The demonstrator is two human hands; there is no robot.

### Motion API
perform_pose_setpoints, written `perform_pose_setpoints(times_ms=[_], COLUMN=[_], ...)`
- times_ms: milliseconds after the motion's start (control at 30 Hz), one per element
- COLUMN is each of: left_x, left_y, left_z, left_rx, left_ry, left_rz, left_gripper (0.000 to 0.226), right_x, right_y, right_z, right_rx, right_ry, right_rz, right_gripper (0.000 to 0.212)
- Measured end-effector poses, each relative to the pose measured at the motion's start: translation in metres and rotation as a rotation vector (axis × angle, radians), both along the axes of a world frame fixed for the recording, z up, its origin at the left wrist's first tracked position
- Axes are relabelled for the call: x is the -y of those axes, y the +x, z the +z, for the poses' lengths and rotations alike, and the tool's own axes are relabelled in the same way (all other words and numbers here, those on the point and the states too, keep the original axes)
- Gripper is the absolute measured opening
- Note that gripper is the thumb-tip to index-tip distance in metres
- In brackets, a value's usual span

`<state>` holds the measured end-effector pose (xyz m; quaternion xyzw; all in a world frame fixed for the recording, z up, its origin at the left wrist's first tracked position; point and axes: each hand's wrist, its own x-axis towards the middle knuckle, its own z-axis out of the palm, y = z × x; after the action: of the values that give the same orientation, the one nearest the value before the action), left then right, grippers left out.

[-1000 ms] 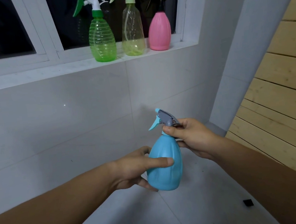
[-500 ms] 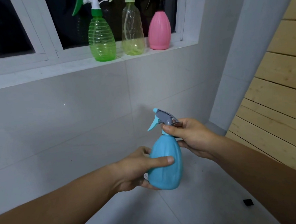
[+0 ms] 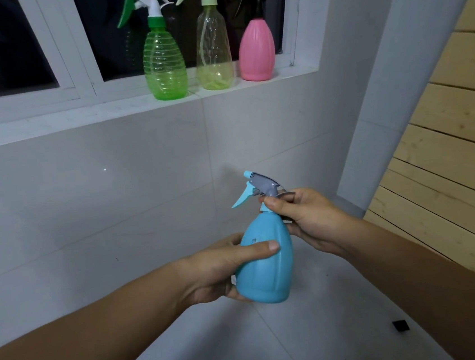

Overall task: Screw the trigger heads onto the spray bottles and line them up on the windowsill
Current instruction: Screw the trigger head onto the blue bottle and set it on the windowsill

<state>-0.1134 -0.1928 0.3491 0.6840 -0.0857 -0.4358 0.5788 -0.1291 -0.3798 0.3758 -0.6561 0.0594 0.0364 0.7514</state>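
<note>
I hold a blue spray bottle (image 3: 265, 264) upright below the windowsill (image 3: 77, 117). My left hand (image 3: 225, 269) wraps its body, thumb across the front. My right hand (image 3: 307, 216) pinches the neck just under the grey and blue trigger head (image 3: 260, 184), which sits on the bottle with its nozzle facing left. On the sill stand a green bottle (image 3: 164, 64), a clear yellowish bottle (image 3: 212, 50) and a pink bottle (image 3: 256, 51), each with a trigger head; the pink one's head is dark and hard to see against the window.
The sill has bare length left of the green bottle. A white tiled wall (image 3: 116, 207) runs below it. Wooden slats (image 3: 448, 157) fill the right side. A small black object (image 3: 400, 325) lies on the tiled floor.
The blue bottle has risen slightly and the trigger head has shifted a little under my right fingers. My left hand keeps its hold on the body.
</note>
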Motion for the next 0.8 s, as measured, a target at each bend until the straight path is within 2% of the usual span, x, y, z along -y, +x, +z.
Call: perform_pose_setpoints(times_ms=[67, 200, 333, 533, 667, 733, 800], left_x=[0.000, -0.008, -0.007, -0.006, -0.002, -0.004, -0.006], left_y=[0.000, 0.004, 0.002, -0.003, -0.007, -0.004, -0.002], left_z=[0.002, -0.001, -0.001, 0.002, 0.007, 0.009, 0.013], left_rx=[-0.023, -0.156, -0.055, 0.082, 0.130, 0.129, 0.143], left_ry=[-0.008, -0.128, -0.055, 0.058, 0.093, 0.070, 0.021], left_rz=[-0.024, -0.028, 0.008, 0.170, 0.238, 0.251, 0.272], left_gripper=[0.060, 0.068, 0.066, 0.073, 0.059, 0.058, 0.065], right_x=[-0.001, 0.000, 0.000, -0.005, -0.006, -0.007, -0.008], right_y=[0.001, -0.001, -0.002, 0.003, 0.006, 0.008, 0.008], right_z=[0.002, 0.004, 0.001, -0.003, -0.005, -0.003, -0.001], right_rx=[0.008, 0.011, 0.004, 0.016, 0.028, 0.048, 0.080], right_ry=[0.005, 0.002, 0.021, -0.015, -0.017, -0.027, -0.068], right_rz=[0.009, 0.051, 0.046, -0.019, -0.038, -0.032, -0.032], right_gripper=[0.012, 0.015, 0.013, 0.010, 0.012, 0.015, 0.028])
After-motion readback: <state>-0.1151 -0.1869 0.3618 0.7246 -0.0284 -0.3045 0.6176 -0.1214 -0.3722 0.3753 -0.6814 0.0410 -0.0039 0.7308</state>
